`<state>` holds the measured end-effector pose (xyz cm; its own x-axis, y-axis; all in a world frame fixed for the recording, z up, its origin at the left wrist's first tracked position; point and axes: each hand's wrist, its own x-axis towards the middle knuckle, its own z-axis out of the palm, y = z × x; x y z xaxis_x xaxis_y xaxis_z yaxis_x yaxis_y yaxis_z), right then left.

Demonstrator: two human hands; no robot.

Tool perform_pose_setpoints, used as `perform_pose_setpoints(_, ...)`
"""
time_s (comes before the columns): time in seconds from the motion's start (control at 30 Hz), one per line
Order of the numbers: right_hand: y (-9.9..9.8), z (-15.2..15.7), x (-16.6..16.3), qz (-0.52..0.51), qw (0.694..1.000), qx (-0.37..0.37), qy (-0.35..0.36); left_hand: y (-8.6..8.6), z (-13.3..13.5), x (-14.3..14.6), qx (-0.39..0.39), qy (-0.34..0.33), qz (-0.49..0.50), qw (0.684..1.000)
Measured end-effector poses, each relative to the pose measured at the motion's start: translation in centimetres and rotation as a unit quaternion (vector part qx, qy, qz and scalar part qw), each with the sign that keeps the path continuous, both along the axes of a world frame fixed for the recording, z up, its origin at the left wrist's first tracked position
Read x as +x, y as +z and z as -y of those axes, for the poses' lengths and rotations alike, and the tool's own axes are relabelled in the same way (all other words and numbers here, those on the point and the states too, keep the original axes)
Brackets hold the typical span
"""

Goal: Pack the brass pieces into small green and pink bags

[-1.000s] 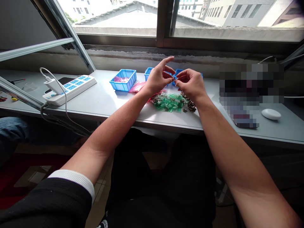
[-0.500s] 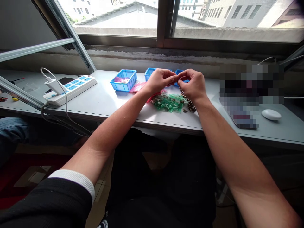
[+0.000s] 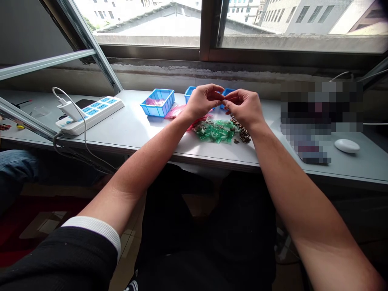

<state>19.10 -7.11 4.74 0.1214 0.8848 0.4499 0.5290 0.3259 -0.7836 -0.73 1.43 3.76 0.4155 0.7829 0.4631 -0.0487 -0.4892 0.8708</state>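
My left hand (image 3: pixel 204 99) and my right hand (image 3: pixel 245 106) meet fingertip to fingertip above the desk. Both are closed in a pinch; whatever lies between the fingers is too small or hidden to name. Below them is a heap of small clear-and-green plastic pieces (image 3: pixel 216 132), possibly little bags. Beside it, partly under my right hand, lies a pile of small dark brass-coloured parts (image 3: pixel 243 134). Pink plastic bags (image 3: pixel 175 112) lie left of the green heap, partly covered by my left forearm. Two blue bins (image 3: pixel 189 93) (image 3: pixel 228 92) stand behind my hands, partly hidden.
A blue bin (image 3: pixel 158 102) with pink bags inside stands to the left. Farther left, a white power strip (image 3: pixel 103 108) carries a plugged-in charger and cable. A white mouse (image 3: pixel 347 146) lies at right, near a blurred-out area. A person's jeans-clad leg (image 3: pixel 16 167) shows at lower left.
Both hands stay together over the heap. The fingers have shifted slightly, with the right hand's fingertips a little farther left and the left fingers raised a bit.
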Motion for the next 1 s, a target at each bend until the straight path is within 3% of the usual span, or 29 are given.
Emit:
perform_pose_setpoints(0.23, -0.5, -0.5, 0.2, -0.018, 1.0, 0.014, 0.022, 0.1, -0.3, -0.1, 0.041, 0.032, -0.037, 0.998)
perform_pose_setpoints(0.47, 0.2, 0.1, -0.1, -0.02, 1.0, 0.01, -0.01, 1.0, 0.8, 0.1, -0.035, 0.039, -0.019, 0.998)
perform_pose_setpoints(0.6, 0.6, 0.2, -0.4, -0.059, 0.998, 0.023, -0.022, 1.4, 1.5, 0.1, -0.084, 0.007, -0.007, 0.996)
perform_pose_setpoints(0.77, 0.7, 0.2, -0.4, -0.043, 0.999, 0.025, -0.009, 0.8, 1.0, -0.2, -0.065, -0.055, 0.0, 0.996)
perform_pose_setpoints(1.0, 0.5, 0.0, -0.2, -0.054, 0.998, 0.036, -0.002, 0.3, 0.3, -0.1, -0.051, -0.044, 0.015, 0.998)
